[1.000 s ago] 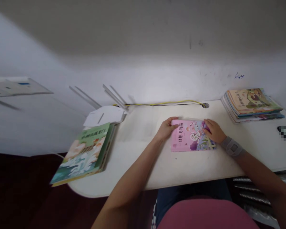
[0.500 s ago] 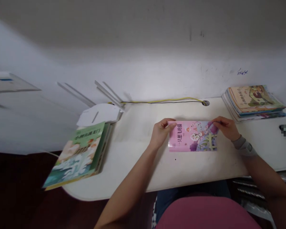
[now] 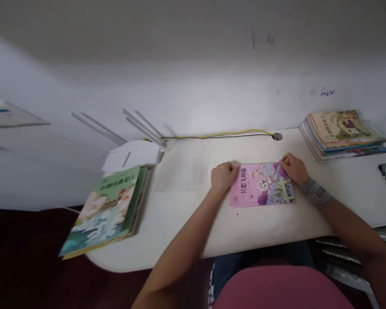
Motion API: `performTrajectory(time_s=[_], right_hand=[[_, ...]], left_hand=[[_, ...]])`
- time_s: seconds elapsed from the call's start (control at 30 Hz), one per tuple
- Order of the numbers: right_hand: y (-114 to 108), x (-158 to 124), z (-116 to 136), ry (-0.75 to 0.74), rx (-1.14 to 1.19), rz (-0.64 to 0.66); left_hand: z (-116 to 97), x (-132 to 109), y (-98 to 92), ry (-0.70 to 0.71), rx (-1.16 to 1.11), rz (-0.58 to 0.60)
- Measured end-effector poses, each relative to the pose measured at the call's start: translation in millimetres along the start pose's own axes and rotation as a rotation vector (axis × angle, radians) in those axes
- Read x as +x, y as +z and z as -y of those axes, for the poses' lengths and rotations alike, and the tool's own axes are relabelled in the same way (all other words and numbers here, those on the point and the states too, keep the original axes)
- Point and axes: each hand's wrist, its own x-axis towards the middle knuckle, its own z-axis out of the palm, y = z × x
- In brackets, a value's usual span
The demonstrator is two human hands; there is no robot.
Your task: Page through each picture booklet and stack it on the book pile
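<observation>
"Now that the right hand has slid onto the top corner, how do the hands sit?"

"The left hand (image 3: 224, 177) and right hand (image 3: 294, 168) curl at the top edge of the pink picture book (image 3: 260, 188), probably resting rather than pinching; the book lies flat on the white desk (image 3: 186, 184)."

Pink picture book (image 3: 263, 184), lying flat, cover up (Chinese title)

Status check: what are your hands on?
Left hand at pink picture book's left edge; right hand on its top right corner. Book flat on desk. Green book pile, book stack set aside.
</observation>
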Motion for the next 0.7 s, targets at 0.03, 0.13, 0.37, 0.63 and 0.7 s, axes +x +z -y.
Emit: performTrajectory(time_s=[0.03,0.13,0.37,0.63,0.7], right_hand=[[-0.1,-0.8,0.7,0.002,-0.1,0.01],[-2.2,-3.1,3.8,0.002,-0.391,0.052],[-2.8,-9.0,10.1,-0.166,-0.606,0.036],[0.2,-8.7,9.1,-0.22,-0.64,0.054],[0.7,-8.2,7.9,-0.22,-0.634,0.052]], left_hand=[[1.0,0.8,0.7,0.005,0.022,0.001],[4.6,1.7,2.7,0.037,0.106,-0.012],[2.0,-3.5,8.3,0.154,0.26,-0.049],[-4.9,1.1,11.9,0.118,0.128,-0.061],[-5.5,2.8,8.6,0.084,0.042,-0.04]])
